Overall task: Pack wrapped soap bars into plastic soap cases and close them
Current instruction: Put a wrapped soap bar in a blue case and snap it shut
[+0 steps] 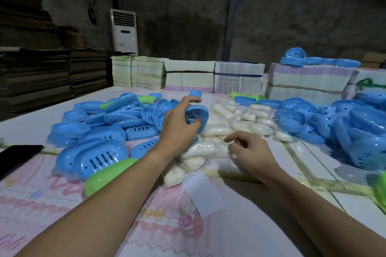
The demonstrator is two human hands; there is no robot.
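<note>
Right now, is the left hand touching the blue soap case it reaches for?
Touching. The head view shows the left hand gripping the blue soap case, thumb and fingers around its rim.

Both forearms are bare, coming in from 6 o'clock. The left hand (pixel 179 123) is raised out toward 12, back of the hand facing the camera, fingers (pixel 193 99) and thumb curled round a blue case half (pixel 197 118). The right hand (pixel 248 150) sits lower, toward 3 o'clock, palm down, fingers loosely bent.
</note>
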